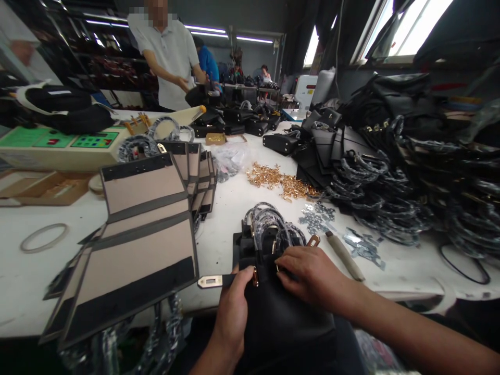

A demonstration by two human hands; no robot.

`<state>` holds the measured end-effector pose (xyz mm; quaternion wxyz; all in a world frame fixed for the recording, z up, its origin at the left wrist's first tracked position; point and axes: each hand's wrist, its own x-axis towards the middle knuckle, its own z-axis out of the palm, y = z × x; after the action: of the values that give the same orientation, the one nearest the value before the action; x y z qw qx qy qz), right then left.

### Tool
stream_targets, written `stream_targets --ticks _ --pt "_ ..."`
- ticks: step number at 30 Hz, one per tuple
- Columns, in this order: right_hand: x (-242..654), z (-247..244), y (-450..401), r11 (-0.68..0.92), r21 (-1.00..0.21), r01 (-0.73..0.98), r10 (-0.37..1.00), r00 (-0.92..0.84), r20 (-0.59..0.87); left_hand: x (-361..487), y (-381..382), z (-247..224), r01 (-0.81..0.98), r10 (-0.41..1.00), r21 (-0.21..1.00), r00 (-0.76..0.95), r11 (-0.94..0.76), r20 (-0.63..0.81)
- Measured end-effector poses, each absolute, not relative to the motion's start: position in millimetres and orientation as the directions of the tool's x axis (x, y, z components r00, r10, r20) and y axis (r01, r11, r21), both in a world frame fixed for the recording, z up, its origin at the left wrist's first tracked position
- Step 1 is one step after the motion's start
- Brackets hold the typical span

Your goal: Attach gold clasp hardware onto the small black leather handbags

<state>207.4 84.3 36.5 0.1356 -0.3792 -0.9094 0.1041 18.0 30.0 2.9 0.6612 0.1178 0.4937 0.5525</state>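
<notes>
A black leather handbag piece (289, 317) lies across the front table edge, its plastic-wrapped handles (269, 221) standing at the far end. My left hand (233, 307) grips its left side, the thumb beside a gold fitting (255, 276) and the other fingers hidden beneath. From under that hand a strap with a slotted gold plate (211, 282) sticks out to the left. My right hand (308, 271) is closed in a pinch on the bag's top, at a small gold fitting (277, 266) mostly covered by the fingers. Another gold-tipped strap (313, 240) shows behind it.
Flat bag panels (144, 234) are stacked at left. Gold fittings (281, 181) and small metal plates (318, 216) lie scattered beyond the bag. A rod-like tool (344, 255) rests at right, near piled black bags (351, 156). A person (167, 57) stands across the table.
</notes>
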Motion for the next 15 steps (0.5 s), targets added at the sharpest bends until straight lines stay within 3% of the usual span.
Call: stream_targets --ticks 5,11,15 --pt "211 39 83 0.661 -0.392 0.64 0.733 -0.662 0.157 18 27 4 -0.607 0.862 0.712 -0.083 0.354 -0.5" --pt "223 42 78 0.624 -0.584 0.519 0.72 -0.672 0.173 15 20 18 -0.416 0.913 0.856 -0.128 0.305 -0.388" --pt "226 36 69 0.661 -0.582 0.474 0.696 -0.678 0.238 12 16 19 -0.29 0.941 0.916 -0.106 0.279 -0.32"
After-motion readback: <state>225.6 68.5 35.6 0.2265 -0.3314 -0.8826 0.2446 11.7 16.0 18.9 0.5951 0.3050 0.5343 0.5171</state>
